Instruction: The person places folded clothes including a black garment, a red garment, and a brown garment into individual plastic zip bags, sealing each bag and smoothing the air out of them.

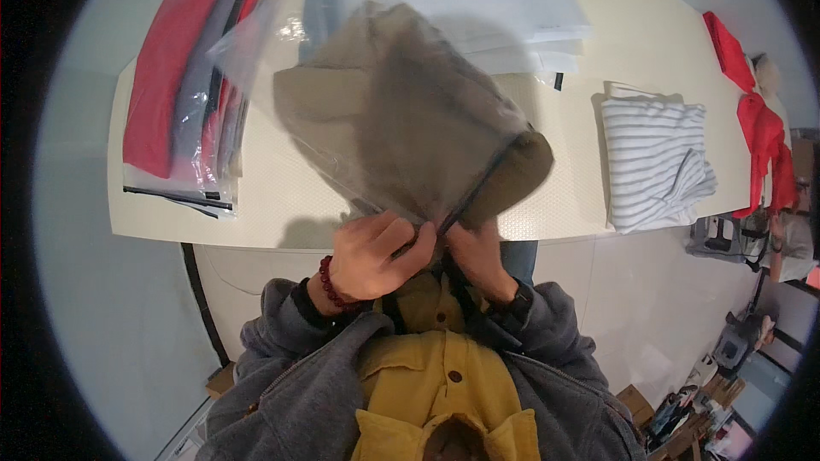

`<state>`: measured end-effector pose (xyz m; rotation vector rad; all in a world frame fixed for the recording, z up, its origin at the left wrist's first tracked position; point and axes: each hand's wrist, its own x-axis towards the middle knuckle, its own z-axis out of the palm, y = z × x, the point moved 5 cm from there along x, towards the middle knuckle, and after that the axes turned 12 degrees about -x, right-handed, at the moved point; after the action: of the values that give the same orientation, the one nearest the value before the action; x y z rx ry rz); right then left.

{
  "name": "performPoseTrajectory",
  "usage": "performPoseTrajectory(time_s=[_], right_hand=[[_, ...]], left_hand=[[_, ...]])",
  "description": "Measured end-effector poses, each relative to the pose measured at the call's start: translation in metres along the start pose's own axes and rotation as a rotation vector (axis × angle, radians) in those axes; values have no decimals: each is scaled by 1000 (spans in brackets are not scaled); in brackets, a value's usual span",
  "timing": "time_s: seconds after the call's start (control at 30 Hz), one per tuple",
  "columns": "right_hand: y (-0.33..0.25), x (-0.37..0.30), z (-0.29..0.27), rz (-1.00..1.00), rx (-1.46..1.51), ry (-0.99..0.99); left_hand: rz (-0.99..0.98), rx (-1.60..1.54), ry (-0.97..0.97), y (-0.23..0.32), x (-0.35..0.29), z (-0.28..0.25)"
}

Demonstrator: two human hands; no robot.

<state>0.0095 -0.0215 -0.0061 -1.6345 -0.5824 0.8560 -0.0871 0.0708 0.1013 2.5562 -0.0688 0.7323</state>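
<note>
A folded olive-brown garment (pixel 320 107) lies tilted inside a clear plastic bag (pixel 427 154) over the front of the table. Part of the garment sticks out past the bag's dark-edged opening on the right. My left hand (pixel 373 258), with a dark red bead bracelet, is closed with its fingers pinching the bag's near corner. Close beside it, my right hand (pixel 480 260) grips the bag near the lower end of the dark strip. Its fingertips are partly hidden by the bag and garment.
Bagged red and grey garments (pixel 171 77) are stacked at the table's left. A pile of clear plastic bags (pixel 512 0) lies at the back. A folded striped garment (pixel 656 162) rests at the right, with red cloth (pixel 756 141) beyond it. The table's front edge (pixel 564 237) runs near my hands.
</note>
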Motion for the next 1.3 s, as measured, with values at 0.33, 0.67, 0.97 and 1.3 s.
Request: performPoseTrajectory(time_s=[0.33,0.67,0.97,1.3], right_hand=[[-8,34,8,143,271,-22],[-9,2,-17,-65,359,240],[-4,15,-30,53,175,-106],[-8,16,-43,368,336,-246]], left_hand=[[-410,0,27,-22,-1,3],[-113,-198,-48,10,-13,19],[-340,-180,-503,15,8,-3],[-3,135,-334,-137,84,-77]])
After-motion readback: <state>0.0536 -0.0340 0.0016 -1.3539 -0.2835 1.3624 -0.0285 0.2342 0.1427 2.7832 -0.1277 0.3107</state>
